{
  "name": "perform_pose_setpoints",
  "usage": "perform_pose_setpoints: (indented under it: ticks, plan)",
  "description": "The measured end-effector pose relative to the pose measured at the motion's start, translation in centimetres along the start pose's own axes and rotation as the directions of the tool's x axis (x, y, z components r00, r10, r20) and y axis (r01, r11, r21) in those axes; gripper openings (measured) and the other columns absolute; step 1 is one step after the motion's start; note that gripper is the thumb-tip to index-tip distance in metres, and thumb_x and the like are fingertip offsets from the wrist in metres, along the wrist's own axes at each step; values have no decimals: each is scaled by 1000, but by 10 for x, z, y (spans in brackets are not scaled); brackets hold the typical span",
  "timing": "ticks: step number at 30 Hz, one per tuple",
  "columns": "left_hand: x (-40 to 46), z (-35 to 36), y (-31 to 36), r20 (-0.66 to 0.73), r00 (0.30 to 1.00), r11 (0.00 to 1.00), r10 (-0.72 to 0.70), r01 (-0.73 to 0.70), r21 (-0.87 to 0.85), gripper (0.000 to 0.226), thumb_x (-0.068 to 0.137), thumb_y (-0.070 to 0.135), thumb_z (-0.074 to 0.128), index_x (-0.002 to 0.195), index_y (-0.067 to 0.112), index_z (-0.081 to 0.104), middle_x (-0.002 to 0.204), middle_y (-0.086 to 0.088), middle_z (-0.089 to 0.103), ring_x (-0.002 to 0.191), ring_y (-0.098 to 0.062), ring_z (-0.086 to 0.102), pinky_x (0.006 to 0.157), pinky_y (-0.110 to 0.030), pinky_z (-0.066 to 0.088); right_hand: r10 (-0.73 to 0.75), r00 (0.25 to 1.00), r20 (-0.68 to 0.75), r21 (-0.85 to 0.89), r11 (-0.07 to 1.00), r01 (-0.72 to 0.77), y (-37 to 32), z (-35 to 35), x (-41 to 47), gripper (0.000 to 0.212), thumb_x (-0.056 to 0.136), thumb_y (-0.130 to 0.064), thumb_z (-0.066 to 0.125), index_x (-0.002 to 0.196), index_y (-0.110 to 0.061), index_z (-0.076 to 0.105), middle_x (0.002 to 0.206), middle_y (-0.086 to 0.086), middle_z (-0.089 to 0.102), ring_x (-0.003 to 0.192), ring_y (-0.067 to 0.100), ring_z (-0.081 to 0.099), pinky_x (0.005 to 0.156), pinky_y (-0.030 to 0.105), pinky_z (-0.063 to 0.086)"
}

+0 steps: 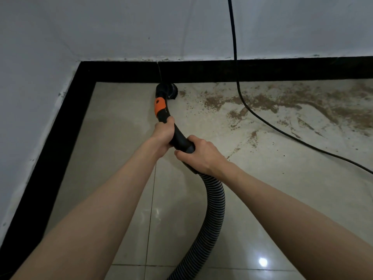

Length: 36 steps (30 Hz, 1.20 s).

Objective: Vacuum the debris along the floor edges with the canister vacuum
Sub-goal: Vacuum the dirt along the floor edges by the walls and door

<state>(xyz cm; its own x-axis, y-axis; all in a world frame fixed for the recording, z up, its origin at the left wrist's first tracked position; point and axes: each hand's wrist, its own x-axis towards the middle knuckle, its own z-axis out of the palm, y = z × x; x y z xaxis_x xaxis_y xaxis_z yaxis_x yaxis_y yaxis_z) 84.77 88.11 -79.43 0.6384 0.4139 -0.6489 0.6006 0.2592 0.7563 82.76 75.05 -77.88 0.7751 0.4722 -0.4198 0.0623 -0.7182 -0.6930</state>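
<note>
The hose handle (177,136) is gripped by both hands, left hand (163,134) ahead of right hand (201,154), for steering. The brush (167,89) is kept against the baseboard (222,70), beside the debris (282,102).

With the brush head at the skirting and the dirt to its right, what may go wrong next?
1. The black cable lies across the brown debris; sweeping the brush head rightward may snag or drag it.
2. The ribbed hose curves sharply below the right hand and might kink.
3. Both hands, the left hand included, grip the handle close together, so steering along the edge may be imprecise.
</note>
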Motion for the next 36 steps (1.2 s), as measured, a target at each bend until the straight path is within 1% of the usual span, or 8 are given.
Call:
perform_pose_setpoints:
  ticks: [6,12,19,24,27,31,33,36]
  plan:
    - [6,23,-8,42,999,997,26,-29,75,48,101,34,37,134,0,33,109,-12,49,92,-22,53,70,-31,47,37,998,-59,46,998,-35,25,-1,-3,30,85,-46,60,98,-21,52,80,3,63,77,24,63,74,41,55]
    - [2,53,-20,80,995,987,52,-63,149,48,100,38,35,133,3,32,114,-13,53,102,-25,55,92,-38,48,64,991,-116,82,995,-55,49,-11,-15,29,86,-44,61,101,-21,54,77,2,64,72,22,64,71,42,56]
    - [10,52,-24,-119,986,989,117,-105,103,46,100,39,35,130,3,39,105,-9,54,93,-22,54,78,-31,43,10,998,-62,-74,997,-15,43,-16,3,30,85,-45,59,101,-21,50,83,3,62,80,26,61,65,34,46]
    - [16,58,-23,-73,994,994,87,-82,67,44,100,37,37,130,4,36,101,-6,51,98,-23,53,95,-38,47,28,998,-54,-45,999,-30,52,-18,5,33,86,-46,58,107,-22,51,87,5,64,83,27,61,69,35,48]
    - [12,73,-25,-39,995,993,88,-85,78,45,99,36,37,130,4,36,104,-9,52,97,-23,53,97,-41,47,44,997,-63,-53,997,-47,65,-27,2,33,86,-46,58,108,-22,51,86,4,63,83,26,61,68,34,47]
    - [1,100,-27,-6,995,987,104,-102,124,43,100,37,35,129,4,36,100,-5,52,94,-21,53,85,-34,46,64,993,-102,-8,998,-65,85,-37,-9,31,86,-45,59,106,-23,51,83,2,63,81,25,61,69,36,49]
    - [-4,114,-27,22,993,983,114,-116,142,43,101,37,35,129,4,35,101,-6,51,89,-18,53,78,-31,43,75,989,-124,12,997,-74,96,-44,-14,31,85,-46,60,104,-23,51,81,1,63,80,24,61,70,36,49]
    - [-8,133,-28,52,991,978,124,-131,162,42,101,35,35,128,3,36,91,-2,49,79,-13,50,71,-28,41,84,985,-152,36,996,-79,110,-53,-20,30,85,-45,61,102,-23,51,79,1,62,77,24,61,68,38,50]
